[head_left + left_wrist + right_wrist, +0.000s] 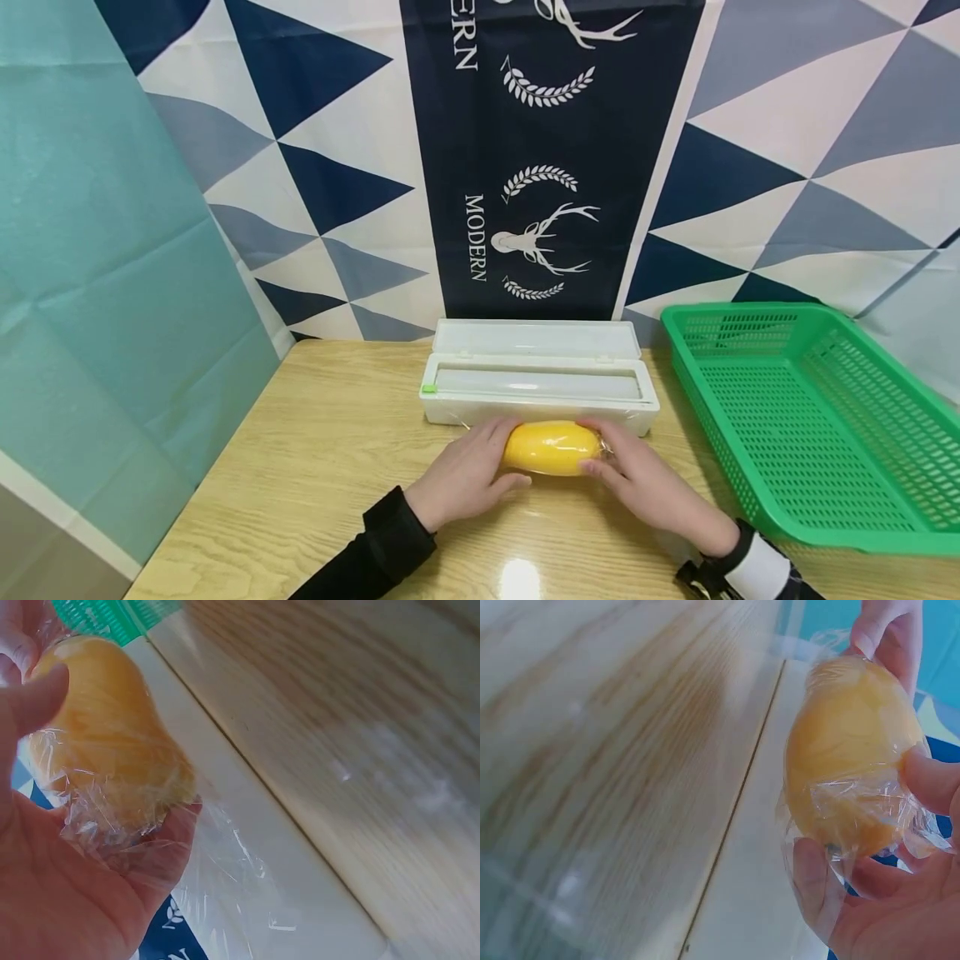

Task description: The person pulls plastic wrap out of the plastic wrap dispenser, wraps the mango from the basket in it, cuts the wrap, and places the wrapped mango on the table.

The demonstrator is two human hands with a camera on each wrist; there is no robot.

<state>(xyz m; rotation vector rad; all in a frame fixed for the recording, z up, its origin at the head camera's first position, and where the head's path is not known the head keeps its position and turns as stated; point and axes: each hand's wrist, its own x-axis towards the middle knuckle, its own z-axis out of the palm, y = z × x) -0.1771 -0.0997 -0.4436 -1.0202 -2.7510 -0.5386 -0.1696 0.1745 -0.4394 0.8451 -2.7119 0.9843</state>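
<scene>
We see the left hand (467, 468) and right hand (639, 479) gripping a film-wrapped yellow fruit (551, 448), perhaps squash, at its nine and three o'clock; white box (536, 412) at twelve.

Triangle-patterned cloth (333, 179) behind a wooden table (300, 475)

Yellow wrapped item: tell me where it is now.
In the head view, the yellow wrapped item is below and right of centre, held between the left hand and right hand, in front of the white box.
</scene>
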